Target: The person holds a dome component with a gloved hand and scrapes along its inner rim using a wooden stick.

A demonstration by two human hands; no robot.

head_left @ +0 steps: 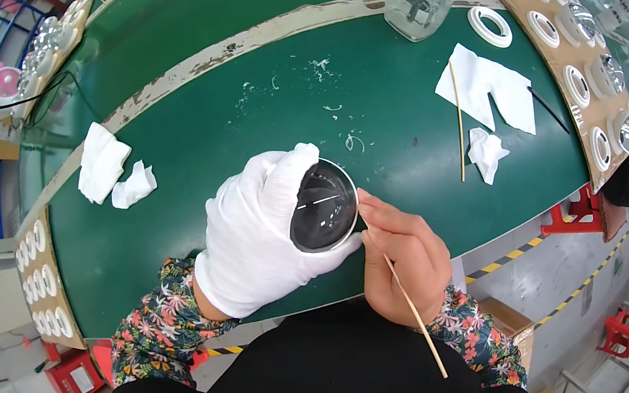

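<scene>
In a white knit glove, my left hand (252, 228) wraps round a round dark glass lens with a pale rim (326, 208), its glossy face turned up. My bare right hand (407, 261) pinches a thin wooden stick (418, 320) between thumb and fingers at the lens's right edge. The stick's long end slants down toward my body; its tip at the rim is hidden by my fingers. White shavings (354, 141) are scattered on the green table (199, 145) beyond the lens.
Folded white cloths (102, 163) lie left. At right are a white cloth (484, 84), a crumpled tissue (487, 153), another wooden stick (458, 120) and a black stick (549, 109). A glass jar (419, 3) and a white ring (489, 27) stand beyond. Boards of rings and lenses line the sides.
</scene>
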